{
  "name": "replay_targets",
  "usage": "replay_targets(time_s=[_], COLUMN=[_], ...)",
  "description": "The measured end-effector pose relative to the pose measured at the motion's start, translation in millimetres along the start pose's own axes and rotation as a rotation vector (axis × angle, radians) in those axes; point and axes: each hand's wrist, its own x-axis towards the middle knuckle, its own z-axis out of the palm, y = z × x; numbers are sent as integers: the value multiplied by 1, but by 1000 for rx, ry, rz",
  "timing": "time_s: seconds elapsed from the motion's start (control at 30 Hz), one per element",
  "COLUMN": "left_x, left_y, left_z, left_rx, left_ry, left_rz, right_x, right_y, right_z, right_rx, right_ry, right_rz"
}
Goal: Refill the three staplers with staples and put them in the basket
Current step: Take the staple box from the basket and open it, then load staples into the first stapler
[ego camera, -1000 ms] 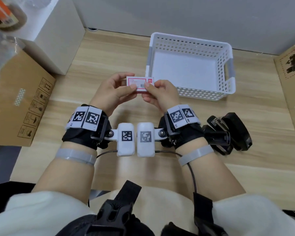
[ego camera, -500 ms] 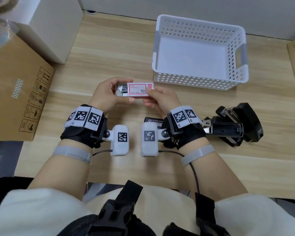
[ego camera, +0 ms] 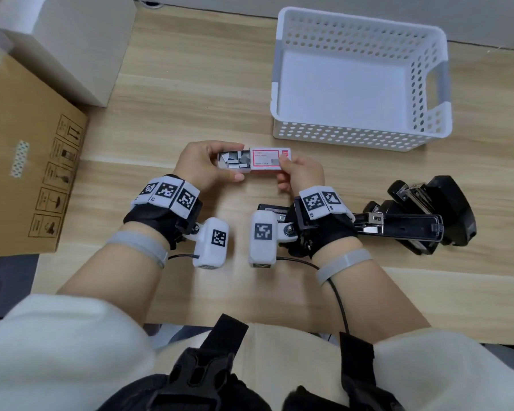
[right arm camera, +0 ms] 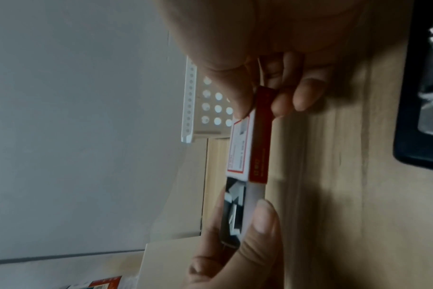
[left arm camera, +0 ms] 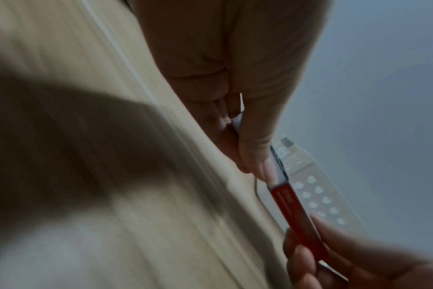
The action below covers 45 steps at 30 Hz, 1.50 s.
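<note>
Left wrist band: "L2" beside square code markers.
Right wrist band: "R1", "R2" beside markers.
Staple box: red-framed label, print unreadable.
Cardboard box: handling pictograms only.

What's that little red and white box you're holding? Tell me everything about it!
The staple box is a small flat cardboard box, white on top with a red frame, red along its side. It has two parts: an outer sleeve and an inner tray, slid partly out, showing loose grey staple strips. It lies level above the wooden table. The left hand holds the tray; the right hand pinches the sleeve.
</note>
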Motion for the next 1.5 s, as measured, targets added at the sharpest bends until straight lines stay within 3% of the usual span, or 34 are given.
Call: replay_targets(time_s=[0.23, 0.43, 0.6, 0.87, 1.07, 1.23, 1.5], left_x=[19, 29, 28, 17, 15, 17, 15], left_y=[-10, -10, -11, -4, 0, 7, 8], left_z=[0, 3, 3, 15, 26, 33, 41], left_rx=[99, 400, 488, 379, 570, 634, 725], left_ry=[-24, 35, 93, 169, 166, 196, 215], left_rz=[-4, 111, 134, 209, 161, 101, 76], right_x=[13, 19, 18, -4, -35, -60, -69], right_y=[5, 5, 4, -11, -34, -51, -39], right_z=[6, 2, 3, -4, -20, -56, -102], right_rx=[-100, -240, -308, -373, -489, -579, -799], right_ry=[140, 221, 284, 189, 40, 13, 14], right_rz=[-44, -75, -118, -264, -395, -493, -264])
